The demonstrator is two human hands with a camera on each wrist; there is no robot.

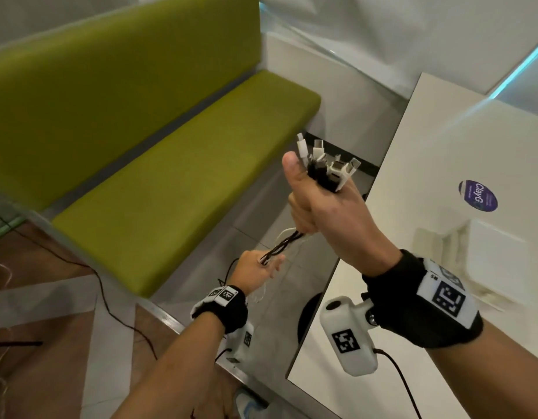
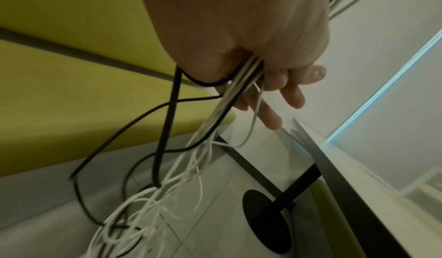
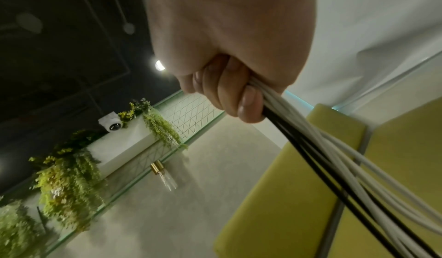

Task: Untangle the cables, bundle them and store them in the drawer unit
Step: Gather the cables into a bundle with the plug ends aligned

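A bundle of several black and white cables runs between my two hands, held in the air beside the table. My right hand grips the bundle in a fist just below its plugs, which stick up above the thumb. In the right wrist view its fingers curl round the cables. My left hand is lower and nearer, holding the same cables between thumb and palm, with the outer fingers fairly straight. The loose ends hang tangled toward the floor.
A green bench stands left of my hands. The white table is on the right, with a purple sticker and a white box-like thing on it. Its black foot rests on the floor. A black wire crosses the floor.
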